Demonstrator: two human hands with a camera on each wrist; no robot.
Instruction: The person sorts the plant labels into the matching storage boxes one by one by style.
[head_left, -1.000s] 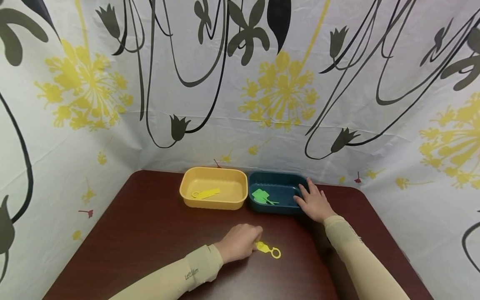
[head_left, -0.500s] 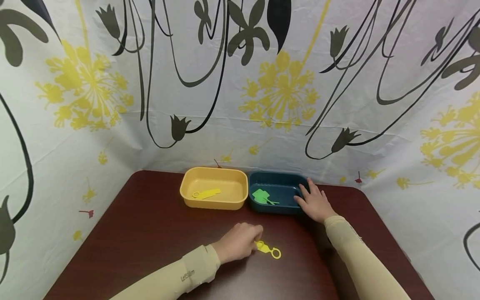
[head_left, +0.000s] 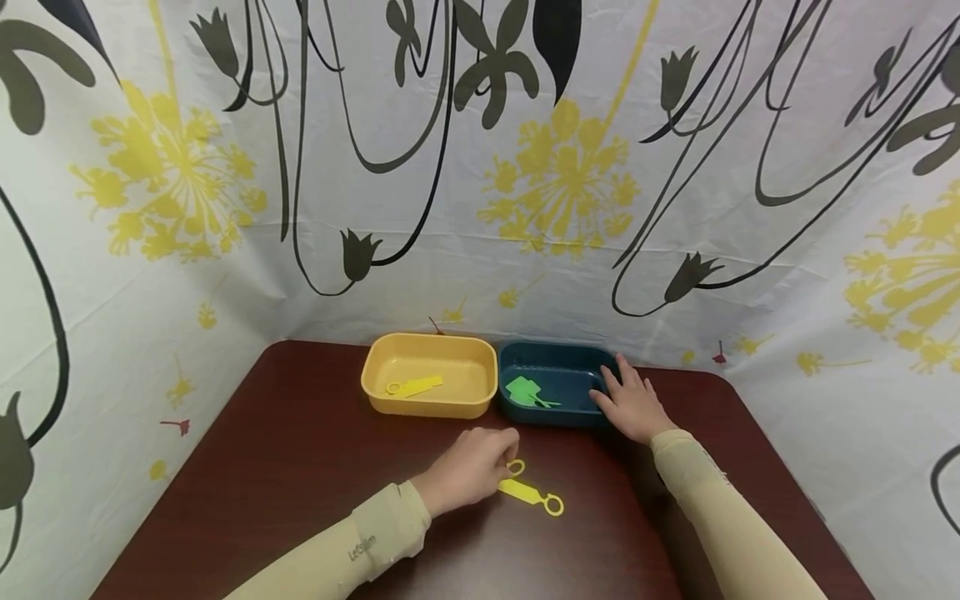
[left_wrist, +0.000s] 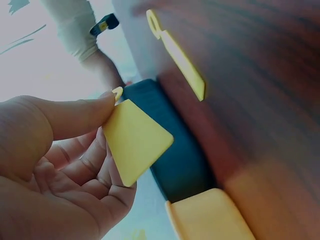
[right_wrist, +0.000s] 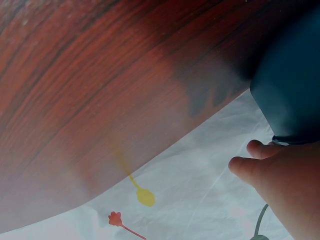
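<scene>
My left hand [head_left: 463,472] pinches a flat yellow tag [left_wrist: 137,142] between thumb and fingers. The tag has a squarish body, and its small ring peeks out past the thumb. Lying on the dark table just below that hand is a second yellow tag [head_left: 521,492], long and narrow with a ring at one end. My right hand [head_left: 636,406] rests with spread fingers over the right rim of the dark blue bin [head_left: 570,385]. Several green flat pieces [head_left: 522,389] lie at the left end inside that bin.
A yellow bin [head_left: 431,407] stands beside the blue one, holding a yellow piece with a ring [head_left: 418,386]. Behind both bins, a patterned white cloth [head_left: 442,208] hangs along the back edge of the table [head_left: 315,467].
My left hand has lifted slightly and shifted left with the squarish yellow tag, uncovering more of the narrow tag on the table. The right hand keeps its place at the blue bin.
</scene>
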